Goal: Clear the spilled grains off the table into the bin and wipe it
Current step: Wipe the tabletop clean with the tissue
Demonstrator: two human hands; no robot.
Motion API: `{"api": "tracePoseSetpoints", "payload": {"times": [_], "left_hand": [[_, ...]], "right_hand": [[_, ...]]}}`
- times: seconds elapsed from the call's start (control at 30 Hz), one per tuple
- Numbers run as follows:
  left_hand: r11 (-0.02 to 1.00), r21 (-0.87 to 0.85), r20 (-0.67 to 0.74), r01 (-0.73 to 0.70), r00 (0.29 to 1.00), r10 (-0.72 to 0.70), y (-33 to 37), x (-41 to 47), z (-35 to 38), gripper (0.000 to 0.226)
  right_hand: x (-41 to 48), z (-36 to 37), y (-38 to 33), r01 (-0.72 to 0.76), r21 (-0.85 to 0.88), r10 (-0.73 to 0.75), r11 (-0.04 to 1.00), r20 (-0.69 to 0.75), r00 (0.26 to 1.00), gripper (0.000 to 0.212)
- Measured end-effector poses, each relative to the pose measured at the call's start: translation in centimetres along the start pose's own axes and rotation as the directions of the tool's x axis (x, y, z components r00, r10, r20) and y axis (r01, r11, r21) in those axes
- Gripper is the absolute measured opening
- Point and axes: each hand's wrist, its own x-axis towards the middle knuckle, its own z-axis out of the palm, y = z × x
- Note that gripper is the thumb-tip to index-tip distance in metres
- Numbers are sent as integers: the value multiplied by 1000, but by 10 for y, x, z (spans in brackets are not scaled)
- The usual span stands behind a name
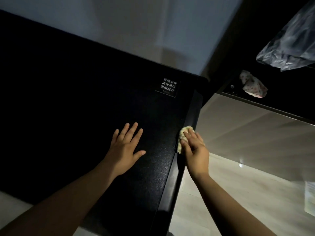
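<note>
A black glass table (81,103) fills the left and middle of the view. My left hand (125,148) lies flat on it with fingers spread. My right hand (196,150) presses a crumpled pale yellow cloth (183,135) against the table's right edge, fingers straight over it. No grains show on the dark top. A clear plastic bag (288,43), which may line a bin, hangs at the upper right.
A small white-lettered label (168,87) sits near the table's far right corner. A crumpled patterned paper or cloth (254,86) lies on a dark surface at the right. Pale tiled floor (247,159) runs beside the table. The room is dim.
</note>
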Motion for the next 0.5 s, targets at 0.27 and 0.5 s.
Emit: {"api": "tracePoseSetpoints", "payload": {"times": [0.27, 0.5], "left_hand": [[996, 27, 21, 83, 996, -83, 13, -3, -16, 77], [989, -23, -90, 146, 985, -147, 22, -91, 10, 73]], "right_hand": [[-90, 15, 14, 202, -100, -180, 974, 194, 964, 43], [-101, -11, 7, 212, 16, -207, 977, 283, 937, 38]]}}
